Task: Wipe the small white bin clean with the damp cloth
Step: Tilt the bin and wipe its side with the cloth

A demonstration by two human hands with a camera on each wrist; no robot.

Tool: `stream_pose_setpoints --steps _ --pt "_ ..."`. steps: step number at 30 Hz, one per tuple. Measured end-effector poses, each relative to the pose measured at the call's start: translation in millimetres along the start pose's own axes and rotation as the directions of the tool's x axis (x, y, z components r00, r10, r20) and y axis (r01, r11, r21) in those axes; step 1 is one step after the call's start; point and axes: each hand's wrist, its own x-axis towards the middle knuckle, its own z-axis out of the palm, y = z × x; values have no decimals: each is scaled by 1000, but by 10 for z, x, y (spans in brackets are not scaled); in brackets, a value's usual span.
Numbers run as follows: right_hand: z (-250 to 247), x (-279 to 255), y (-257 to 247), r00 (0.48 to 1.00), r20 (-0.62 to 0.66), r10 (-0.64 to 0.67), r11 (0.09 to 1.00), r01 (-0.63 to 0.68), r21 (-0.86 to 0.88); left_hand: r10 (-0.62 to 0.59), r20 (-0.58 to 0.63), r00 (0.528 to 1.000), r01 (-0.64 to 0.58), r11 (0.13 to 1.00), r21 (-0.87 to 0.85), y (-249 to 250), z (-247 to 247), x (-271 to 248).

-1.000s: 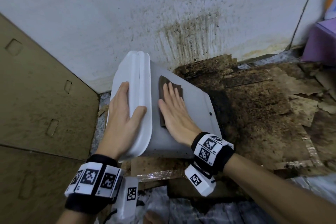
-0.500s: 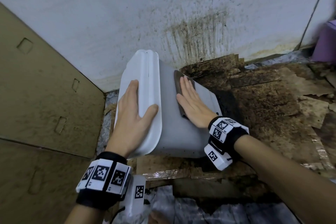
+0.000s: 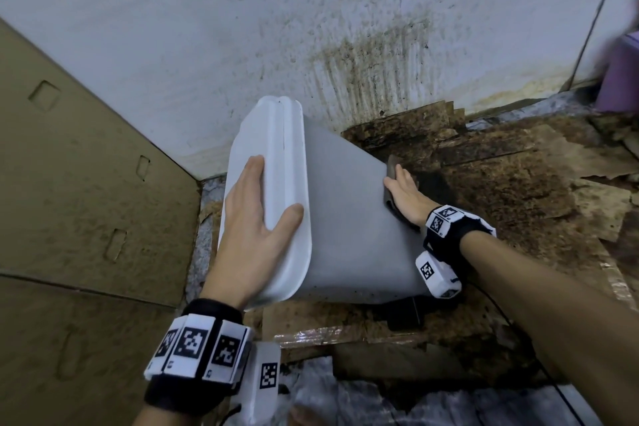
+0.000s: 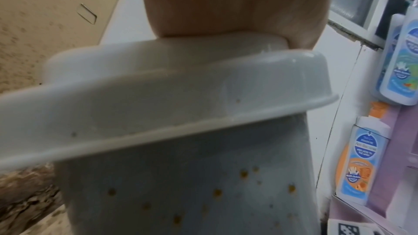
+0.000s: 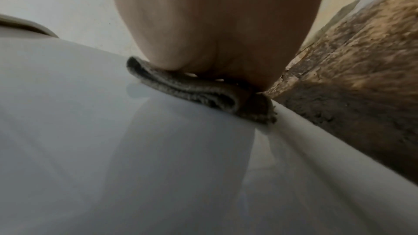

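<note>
1. One white bin (image 3: 345,218) lies tipped on its side on the floor, lid end to the left, base end to the right, close to the stained wall (image 3: 311,28).
2. Two hands work on it. The left hand (image 3: 256,228) rests flat on the lid (image 3: 287,183), fingers straight along the lid's face and thumb spread over its rim; it grips nothing.
3. The right hand (image 3: 404,194) lies flat at the bin's far right edge, near the base, pressing one cloth (image 3: 392,166) against the plastic. Its fingers run straight; the palm bears on the cloth rather than closing round it.
4. The right wrist view shows the cloth (image 5: 199,92) as a dark folded wad under the heel of the hand, right at the bin's edge.
5. The left wrist view shows about a dozen small orange-brown spots (image 4: 243,173) on the bin's side below the lid rim.
6. Two bottles (image 4: 359,163) with blue and orange labels stand on shelves to the right in that view.
7. One cardboard sheet (image 3: 86,183) leans at the left; torn, stained cardboard (image 3: 518,183) covers the floor under the bin.
</note>
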Motion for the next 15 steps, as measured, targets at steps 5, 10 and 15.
stream_pose_setpoints --steps 5,10,15 --pt "63 19 11 999 -32 -16 1000 17 22 5 -6 1000 -5 1000 4 -11 7 4" --pt "186 -58 -89 997 -67 -43 999 43 2 5 -3 1000 -5 1000 13 -22 0 10" --pt "233 -252 -400 994 -29 -104 994 105 25 10 -1 1000 -10 999 33 1 10 18"
